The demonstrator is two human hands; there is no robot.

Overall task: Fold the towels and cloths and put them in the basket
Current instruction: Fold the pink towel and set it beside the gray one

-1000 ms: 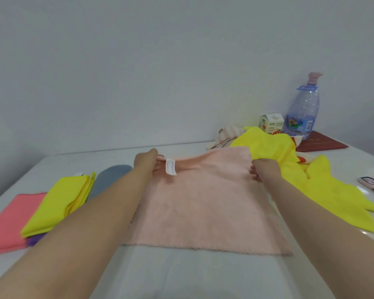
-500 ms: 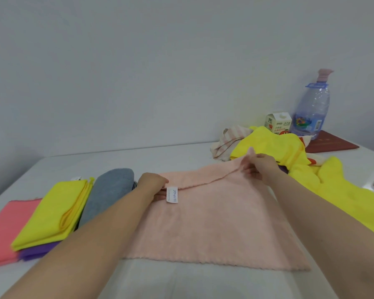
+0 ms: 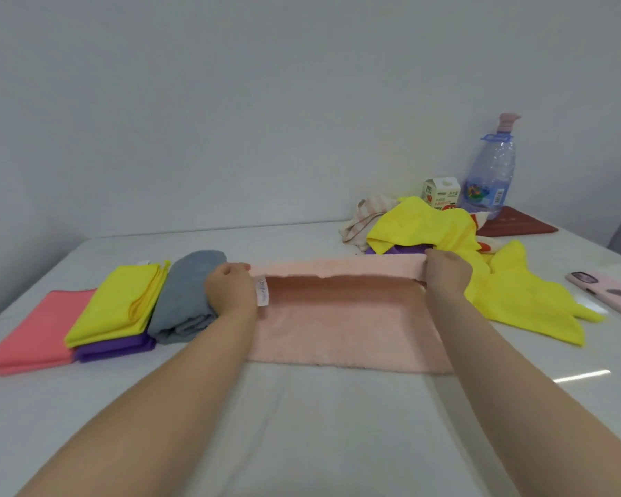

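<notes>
The white table (image 3: 302,417) carries the whole job, and no basket is in view, so nothing shows as put away yet.

The pink towel (image 3: 345,328) lies flat between the two grips and is mid-fold. The left hand (image 3: 232,294) is curled round the towel's far edge at its left end, next to the white label. The right hand (image 3: 445,274) is clenched on the same edge at the right end. Between them, that edge is lifted and turned over toward the person as a narrow band, so this looks like the first fold, with at least one more to go.

Just outside and beyond the right grip lies the loose yellow cloth (image 3: 524,303), spread and rumpled; whether it is one piece or two cannot be told. It is not folded.

Outside the left grip sit the finished pieces. A grey towel (image 3: 187,295) touches the left hand. Further out, a folded yellow cloth (image 3: 122,306) lies on a purple cloth (image 3: 115,347), and a coral cloth (image 3: 33,335) lies furthest out.

Beyond the right grip, behind the yellow, a striped cloth (image 3: 364,217) and a scrap of another purple piece (image 3: 395,250) wait unfolded.

By this count four pieces are folded, one is in hand, at least three remain, and all still need basketing.
</notes>
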